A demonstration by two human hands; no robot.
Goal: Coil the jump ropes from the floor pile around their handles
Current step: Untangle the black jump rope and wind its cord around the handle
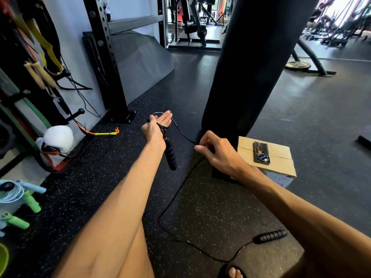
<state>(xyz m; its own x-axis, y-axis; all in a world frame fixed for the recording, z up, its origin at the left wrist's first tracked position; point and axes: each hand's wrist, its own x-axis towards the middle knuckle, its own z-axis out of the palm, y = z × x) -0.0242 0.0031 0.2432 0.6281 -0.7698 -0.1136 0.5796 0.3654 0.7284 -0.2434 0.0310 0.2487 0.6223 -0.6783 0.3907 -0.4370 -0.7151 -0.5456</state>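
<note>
My left hand [155, 126] is stretched forward, palm up and fingers straight, with turns of a black jump rope wrapped around it. One black handle with blue rings [170, 155] hangs below that wrist. The thin black rope [183, 134] runs from my left hand to my right hand [215, 151], which pinches it between thumb and fingers. From there the rope [172, 199] trails down across the floor to the second black handle [270, 236] lying near my right forearm.
A black punching bag [249, 63] hangs just beyond my hands. A cardboard box [281, 166] with a phone [261, 153] on it sits to the right. Light blue and green jump ropes [18, 195] lie at the left edge; a white boxing glove [58, 139] and a rack upright [112, 77] stand behind.
</note>
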